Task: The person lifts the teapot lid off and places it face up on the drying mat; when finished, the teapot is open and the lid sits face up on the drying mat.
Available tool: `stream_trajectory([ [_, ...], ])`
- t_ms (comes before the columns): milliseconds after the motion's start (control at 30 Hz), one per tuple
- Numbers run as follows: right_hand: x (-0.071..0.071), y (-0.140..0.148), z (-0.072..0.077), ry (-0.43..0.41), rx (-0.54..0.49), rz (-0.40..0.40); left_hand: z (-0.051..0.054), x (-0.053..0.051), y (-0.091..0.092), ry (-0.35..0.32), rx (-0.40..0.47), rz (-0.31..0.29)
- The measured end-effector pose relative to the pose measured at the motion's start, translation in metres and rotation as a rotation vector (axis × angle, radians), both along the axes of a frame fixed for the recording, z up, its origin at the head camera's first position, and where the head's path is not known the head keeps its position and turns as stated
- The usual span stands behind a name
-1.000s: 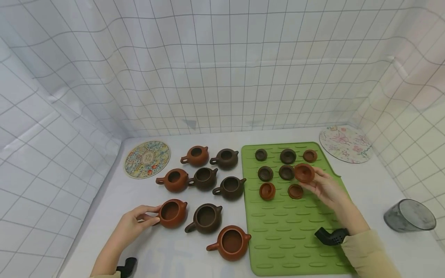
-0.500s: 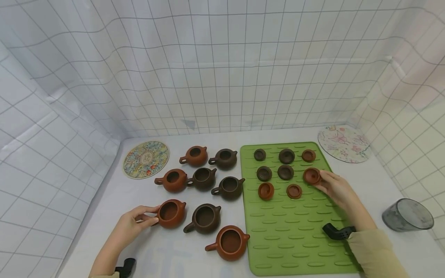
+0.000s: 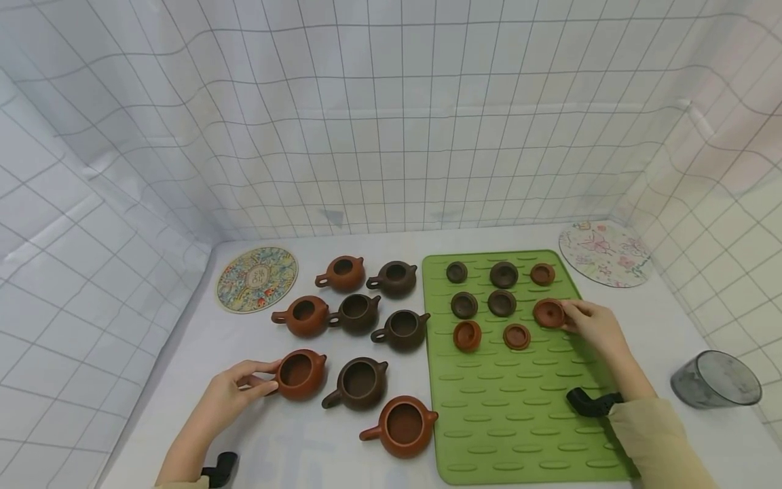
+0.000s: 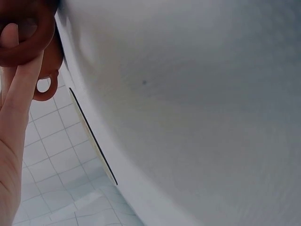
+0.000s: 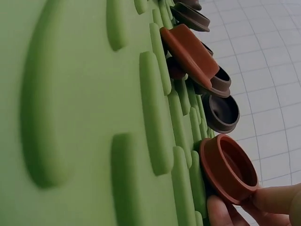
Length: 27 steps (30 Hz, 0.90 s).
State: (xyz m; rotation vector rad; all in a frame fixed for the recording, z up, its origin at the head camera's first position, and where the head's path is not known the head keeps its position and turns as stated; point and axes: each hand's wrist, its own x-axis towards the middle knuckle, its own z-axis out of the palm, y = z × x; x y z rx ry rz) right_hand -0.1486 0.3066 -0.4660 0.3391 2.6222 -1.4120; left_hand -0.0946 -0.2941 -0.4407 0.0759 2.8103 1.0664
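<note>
On the white table at the left, my left hand (image 3: 229, 397) grips the handle of a reddish-brown clay teapot (image 3: 308, 388), which has no lid on. The left wrist view shows a finger through the handle ring (image 4: 29, 52). My right hand (image 3: 597, 333) pinches the rim of a reddish-brown teapot lid (image 3: 549, 314) at the right side of the green mat. That lid (image 5: 214, 162) lies hollow side up and appears to rest on the mat's ridges. More lids are around it, among them a small red one (image 3: 516, 337) and a dark brown one (image 3: 502, 303).
Several lidless teapots, dark brown (image 3: 362, 385) and reddish (image 3: 405, 428), stand left of the green mat (image 3: 501, 421). A grey glass (image 3: 715, 380) stands at the right. Round patterned discs (image 3: 258, 280) lie at both back corners. White grid-patterned curtains surround the table.
My right hand has moved right and slightly toward me with the lid, bringing it down from beside the dark lid to the mat's right part. My left hand has stayed at the teapot handle.
</note>
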Motion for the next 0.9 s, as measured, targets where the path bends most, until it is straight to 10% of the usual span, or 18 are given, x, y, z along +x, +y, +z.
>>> stream_trajectory([
  [633,-0.008,0.002,0.003,0.014,0.217,0.008,0.003,-0.002,-0.001,0.006,-0.027,-0.012],
  [900,-0.013,-0.003,0.023,0.131,0.106,-0.022,0.035,-0.020,0.008,0.154,-0.051,-0.078],
])
